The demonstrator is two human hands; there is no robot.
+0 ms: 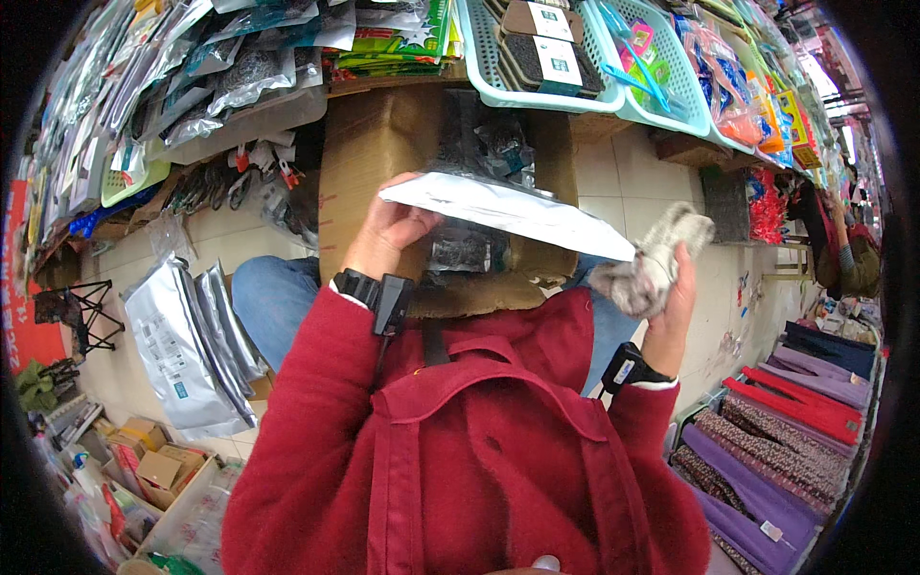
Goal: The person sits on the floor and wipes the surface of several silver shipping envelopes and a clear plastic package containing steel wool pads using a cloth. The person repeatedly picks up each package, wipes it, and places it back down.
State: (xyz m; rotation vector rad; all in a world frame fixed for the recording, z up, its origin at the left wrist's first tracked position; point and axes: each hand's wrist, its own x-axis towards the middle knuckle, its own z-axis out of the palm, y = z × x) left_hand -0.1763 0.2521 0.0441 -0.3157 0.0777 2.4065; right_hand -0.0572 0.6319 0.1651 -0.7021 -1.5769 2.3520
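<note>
My left hand point(393, 228) is closed on the left end of a flat white-silver plastic packet point(508, 208), seen nearly edge-on. Gripped in my right hand point(677, 295) is a grey, fuzzy, knotted-looking cloth bundle point(644, 278), close to the packet's right end; whether the two touch I cannot tell. Beneath the packet stands an open cardboard box point(372, 129) between my knees, with dark items in clear plastic bags point(465, 251) inside. Part of the box's inside is hidden by the packet.
Several silver packets point(172, 335) stand on the floor at the left. Light-blue baskets point(537, 100) with goods sit on the far shelf, beside heaped bagged items point(254, 81). Folded textiles point(767, 460) lie at the right; small cartons point(168, 470) fill a bin at the lower left.
</note>
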